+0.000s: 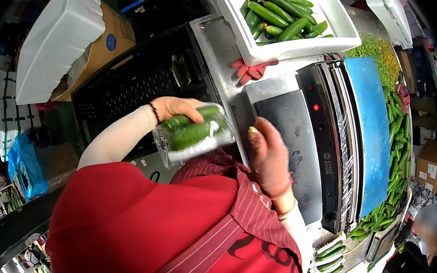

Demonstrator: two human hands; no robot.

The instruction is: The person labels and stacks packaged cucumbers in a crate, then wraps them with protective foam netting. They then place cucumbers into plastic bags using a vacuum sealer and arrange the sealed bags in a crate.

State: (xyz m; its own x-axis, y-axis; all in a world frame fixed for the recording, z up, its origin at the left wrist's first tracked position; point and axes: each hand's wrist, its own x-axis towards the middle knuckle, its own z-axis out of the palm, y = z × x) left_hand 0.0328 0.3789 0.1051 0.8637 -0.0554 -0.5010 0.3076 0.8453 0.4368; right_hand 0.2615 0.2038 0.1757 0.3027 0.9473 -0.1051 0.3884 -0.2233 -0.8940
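Note:
My left hand (177,110) grips a film-wrapped pack of cucumbers (199,132) from above, between my body and a black plastic crate (128,83). Another wrapped pack (181,70) lies inside that crate. My right hand (270,154), blurred and apparently in a reddish glove, is held over the near edge of a film-wrapping machine (293,148) with its fingers partly bent; nothing shows in it. A red light glows on the machine's black front strip. Its blue top plate (366,132) lies farther right.
A white foam box (248,45) of cucumbers stands behind a red glove (251,72). Many loose cucumbers (394,175) lie beyond the machine, near cut greens (375,53). Trays of cucumbers (329,260) sit at lower right. A co-worker (428,226) is at far right.

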